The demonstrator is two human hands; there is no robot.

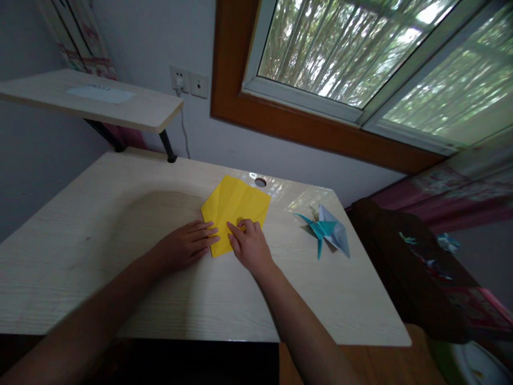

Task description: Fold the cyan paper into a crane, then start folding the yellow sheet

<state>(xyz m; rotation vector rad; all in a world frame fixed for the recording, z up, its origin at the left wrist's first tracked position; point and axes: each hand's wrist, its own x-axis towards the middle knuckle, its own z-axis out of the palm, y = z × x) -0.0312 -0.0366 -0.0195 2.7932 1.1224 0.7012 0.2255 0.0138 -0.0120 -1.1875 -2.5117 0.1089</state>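
Observation:
A sheet of yellow paper (234, 200) with crease lines lies flat on the pale wooden desk (160, 299). Its outline is many-sided, with folded edges at the lower part. My left hand (192, 240) rests on the paper's lower left edge, fingers stretched out and flat. On the lower right part of the sheet, my right hand (250, 243) presses down with index finger and thumb apart, its other fingers partly curled. Both hands touch the paper without gripping it. To the right stands a folded paper crane (324, 230) in teal and pale blue-grey, apart from both hands.
A raised shelf (136, 113) on black legs stands at the back left, bearing a white paper (100, 94). A round cable hole (260, 182) sits near the desk's back edge. Behind are wall sockets (189, 83) and a window (320, 59). Dark furniture (401, 272) stands at right.

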